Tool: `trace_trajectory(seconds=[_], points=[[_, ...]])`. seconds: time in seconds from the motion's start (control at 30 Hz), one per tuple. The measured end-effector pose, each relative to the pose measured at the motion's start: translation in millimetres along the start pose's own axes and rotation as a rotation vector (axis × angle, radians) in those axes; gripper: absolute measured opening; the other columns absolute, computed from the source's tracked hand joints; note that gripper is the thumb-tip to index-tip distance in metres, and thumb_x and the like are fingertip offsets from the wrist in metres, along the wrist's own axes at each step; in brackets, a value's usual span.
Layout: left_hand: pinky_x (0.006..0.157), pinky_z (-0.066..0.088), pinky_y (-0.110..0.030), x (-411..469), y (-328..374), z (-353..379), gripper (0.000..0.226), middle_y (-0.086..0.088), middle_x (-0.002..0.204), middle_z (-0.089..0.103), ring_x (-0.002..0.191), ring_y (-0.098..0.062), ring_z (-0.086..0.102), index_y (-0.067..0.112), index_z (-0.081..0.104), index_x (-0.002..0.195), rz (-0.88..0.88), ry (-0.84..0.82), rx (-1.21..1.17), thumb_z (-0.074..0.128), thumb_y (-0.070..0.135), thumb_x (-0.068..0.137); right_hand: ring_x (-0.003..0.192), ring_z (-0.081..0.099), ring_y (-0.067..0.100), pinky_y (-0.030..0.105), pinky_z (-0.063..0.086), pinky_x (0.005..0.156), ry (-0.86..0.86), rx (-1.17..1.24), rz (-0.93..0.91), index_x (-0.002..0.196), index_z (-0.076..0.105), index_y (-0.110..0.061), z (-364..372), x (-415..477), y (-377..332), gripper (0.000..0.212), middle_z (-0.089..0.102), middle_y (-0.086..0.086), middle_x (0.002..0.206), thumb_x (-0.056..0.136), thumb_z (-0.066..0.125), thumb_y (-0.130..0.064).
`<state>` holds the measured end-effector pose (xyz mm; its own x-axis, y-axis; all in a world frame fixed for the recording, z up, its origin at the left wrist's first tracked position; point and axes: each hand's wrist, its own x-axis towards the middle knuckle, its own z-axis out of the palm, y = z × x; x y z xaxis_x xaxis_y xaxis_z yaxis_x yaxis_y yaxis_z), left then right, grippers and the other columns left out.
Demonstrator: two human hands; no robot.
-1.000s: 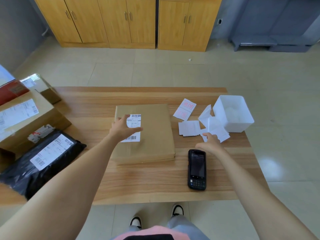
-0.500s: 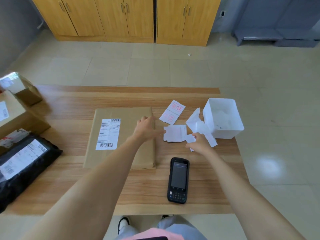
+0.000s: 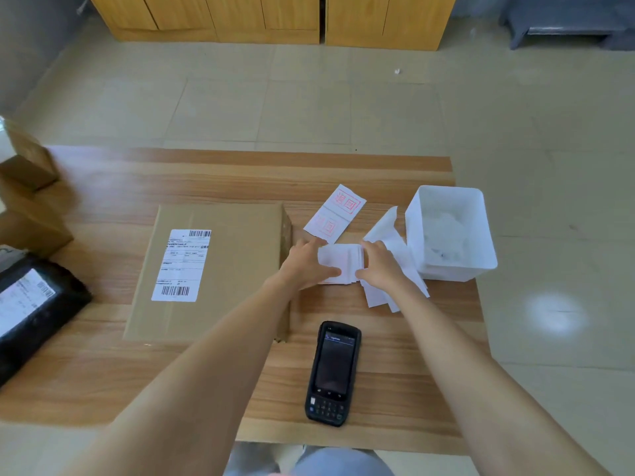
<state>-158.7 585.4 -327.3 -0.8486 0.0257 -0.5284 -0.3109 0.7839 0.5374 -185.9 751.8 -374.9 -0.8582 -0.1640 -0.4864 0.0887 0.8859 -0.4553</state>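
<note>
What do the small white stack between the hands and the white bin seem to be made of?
The stack: thin matte paper, probably labels; layered sheet edges show at its side. The bin: likely plastic, smooth, slightly translucent; its thin walls glow with light.

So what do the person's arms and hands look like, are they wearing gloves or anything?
No gloves. The left hand and right hand are bare, and no rings show. The left arm and right arm are bare too, all the way to the picture's bottom edge: no sleeves, no watch and no bracelet in sight.
</note>
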Motion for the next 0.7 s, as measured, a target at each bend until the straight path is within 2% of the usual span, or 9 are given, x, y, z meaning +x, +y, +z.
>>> trace_trajectory(seconds=[0.13,0.33,0.43,0.57,0.63,0.7], points=[[0.105,0.033,-0.038,12,1,6,0.074,-0.012,0.143,0.034,0.133,-0.03,0.033,0.018,0.031,0.146,-0.016,-0.025,0.072,0.069,0.033,0.084,0.123,0.038,0.031,0.038,0.044,0.09,-0.016,-0.117,-0.036,0.144,0.032,-0.019,4,10,4,0.068,0.034,0.012,0.135,0.086,0.067,-0.017],[0.106,0.032,-0.038,18,1,13,0.074,-0.013,0.145,0.032,0.134,-0.031,0.032,0.017,0.028,0.147,-0.034,-0.045,0.098,0.067,0.032,0.086,0.119,0.041,0.028,0.036,0.045,0.086,-0.007,-0.084,-0.028,0.134,0.039,-0.011,3,14,5,0.073,0.037,0.009,0.13,0.074,0.08,-0.018],[0.106,0.032,-0.039,19,2,14,0.074,-0.014,0.145,0.032,0.133,-0.032,0.032,0.016,0.028,0.147,-0.035,-0.05,0.099,0.067,0.031,0.086,0.108,0.048,0.026,0.031,0.04,0.074,0.027,-0.011,-0.039,0.121,0.041,-0.008,1,16,5,0.064,0.042,0.008,0.121,0.072,0.081,-0.014],[0.106,0.033,-0.039,19,2,12,0.073,-0.014,0.145,0.031,0.133,-0.032,0.032,0.016,0.028,0.147,-0.041,-0.047,0.11,0.066,0.03,0.086,0.081,0.053,0.023,0.026,0.034,0.054,0.073,0.146,0.022,0.101,0.038,-0.014,0,16,9,0.042,0.047,-0.001,0.083,0.078,0.073,-0.006],[0.106,0.032,-0.039,18,2,11,0.073,-0.014,0.145,0.032,0.133,-0.032,0.032,0.015,0.028,0.147,-0.043,-0.045,0.117,0.066,0.03,0.086,0.079,0.053,0.023,0.025,0.036,0.055,0.082,0.223,0.048,0.098,0.042,-0.013,-1,16,11,0.037,0.046,-0.002,0.076,0.078,0.072,-0.005],[0.106,0.032,-0.039,17,3,11,0.073,-0.015,0.145,0.032,0.134,-0.033,0.031,0.015,0.028,0.147,-0.041,-0.046,0.119,0.065,0.03,0.086,0.082,0.054,0.021,0.026,0.038,0.06,0.082,0.311,0.073,0.104,0.048,-0.009,-2,14,10,0.036,0.05,0.001,0.081,0.078,0.072,-0.003]])
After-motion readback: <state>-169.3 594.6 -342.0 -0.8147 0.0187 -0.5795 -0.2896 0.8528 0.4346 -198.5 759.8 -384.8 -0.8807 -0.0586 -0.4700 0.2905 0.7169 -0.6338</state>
